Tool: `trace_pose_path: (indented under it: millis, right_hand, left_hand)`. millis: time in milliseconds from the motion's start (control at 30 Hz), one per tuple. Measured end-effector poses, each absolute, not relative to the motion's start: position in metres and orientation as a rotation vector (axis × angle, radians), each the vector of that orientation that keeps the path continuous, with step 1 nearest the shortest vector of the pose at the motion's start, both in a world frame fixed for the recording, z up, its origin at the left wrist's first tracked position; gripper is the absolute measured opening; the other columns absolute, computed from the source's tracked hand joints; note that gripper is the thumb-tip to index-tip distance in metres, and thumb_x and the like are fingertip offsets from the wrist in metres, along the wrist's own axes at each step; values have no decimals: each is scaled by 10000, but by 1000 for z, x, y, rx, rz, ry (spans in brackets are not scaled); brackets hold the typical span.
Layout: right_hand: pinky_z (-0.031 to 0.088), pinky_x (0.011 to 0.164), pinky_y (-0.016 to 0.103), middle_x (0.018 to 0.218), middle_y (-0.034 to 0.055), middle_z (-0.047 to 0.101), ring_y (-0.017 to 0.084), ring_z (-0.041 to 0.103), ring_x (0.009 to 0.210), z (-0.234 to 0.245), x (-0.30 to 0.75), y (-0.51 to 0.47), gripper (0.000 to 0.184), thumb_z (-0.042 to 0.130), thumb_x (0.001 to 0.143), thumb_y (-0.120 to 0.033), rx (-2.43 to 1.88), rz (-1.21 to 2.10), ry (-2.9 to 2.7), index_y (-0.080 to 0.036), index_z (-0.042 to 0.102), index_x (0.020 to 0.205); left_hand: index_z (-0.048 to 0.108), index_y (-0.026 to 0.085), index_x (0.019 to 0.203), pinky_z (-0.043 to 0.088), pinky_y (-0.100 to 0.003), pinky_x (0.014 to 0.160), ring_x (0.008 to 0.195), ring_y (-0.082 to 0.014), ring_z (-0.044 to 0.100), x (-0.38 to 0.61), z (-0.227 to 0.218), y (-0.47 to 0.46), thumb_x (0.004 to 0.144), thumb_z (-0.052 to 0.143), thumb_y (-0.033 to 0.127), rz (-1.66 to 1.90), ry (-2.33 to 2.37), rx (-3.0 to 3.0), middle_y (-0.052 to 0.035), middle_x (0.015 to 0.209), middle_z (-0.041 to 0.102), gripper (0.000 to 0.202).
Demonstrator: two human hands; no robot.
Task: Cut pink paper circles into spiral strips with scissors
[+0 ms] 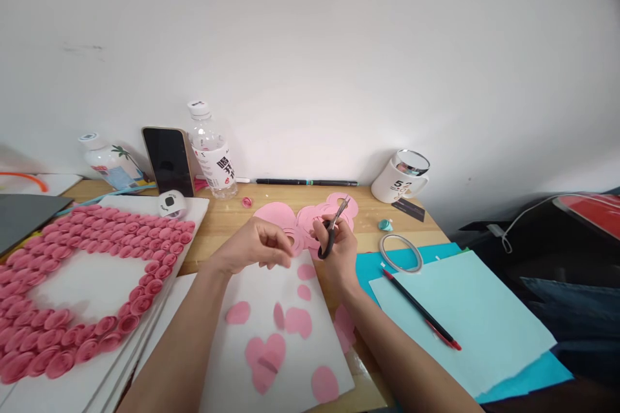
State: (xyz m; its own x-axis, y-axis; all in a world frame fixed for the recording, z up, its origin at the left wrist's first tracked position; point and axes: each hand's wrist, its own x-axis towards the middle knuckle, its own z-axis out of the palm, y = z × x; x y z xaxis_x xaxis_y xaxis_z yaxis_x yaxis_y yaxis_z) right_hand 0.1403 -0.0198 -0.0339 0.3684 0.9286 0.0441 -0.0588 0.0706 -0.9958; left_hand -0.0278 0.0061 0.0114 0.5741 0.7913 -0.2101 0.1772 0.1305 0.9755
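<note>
My right hand [339,248] grips a small pair of scissors [340,211] with black handles, blades pointing up and away. To its left, my left hand [256,245] is closed in a pinch over the white sheet [232,361]; whatever its fingers may hold is too small or hidden to make out. Scattered on that sheet are several cut pink paper pieces, including a heart-like shape [265,361] and a round piece [324,384]. Behind both hands lie overlapping pink paper rings and circles [275,213], partly covered by my fingers.
On the left, a board [87,277] carries rows of pink paper roses. A phone [169,158] and water bottle [213,161] stand by the wall. At right are a mug [394,177], tape roll [382,245], black-and-red pen [419,306] and pale blue paper [484,310].
</note>
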Motion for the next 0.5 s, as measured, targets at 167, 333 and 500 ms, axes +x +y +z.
trace_pose_path:
  millis: [167, 333, 500]
  right_hand:
    - [434, 565, 258, 682, -21, 556, 114, 511, 578, -41, 145, -15, 327, 634, 696, -354, -1336, 927, -963, -181, 514, 947]
    - [438, 637, 279, 750, 3, 573, 141, 525, 665, -45, 144, -16, 315, 643, 654, -271, -1417, 892, -1171, -178, 546, 939]
    - [445, 633, 273, 812, 20, 590, 136, 524, 660, -46, 141, -17, 374, 682, 602, -254, -1360, 958, -1192, -175, 550, 943]
  left_hand:
    - [596, 159, 589, 390, -249, 556, 580, -126, 534, -16, -12, 15, 666, 600, 295, 781, 1668, 1711, -20, 627, 621, 156]
    - [599, 185, 668, 360, -267, 560, 642, -174, 579, -18, -22, 18, 694, 578, 332, 504, 1949, 1887, -33, 678, 657, 151]
    - [615, 182, 719, 386, -261, 581, 726, -191, 611, -16, -18, 17, 612, 655, 363, 391, 1965, 1800, -50, 771, 689, 214]
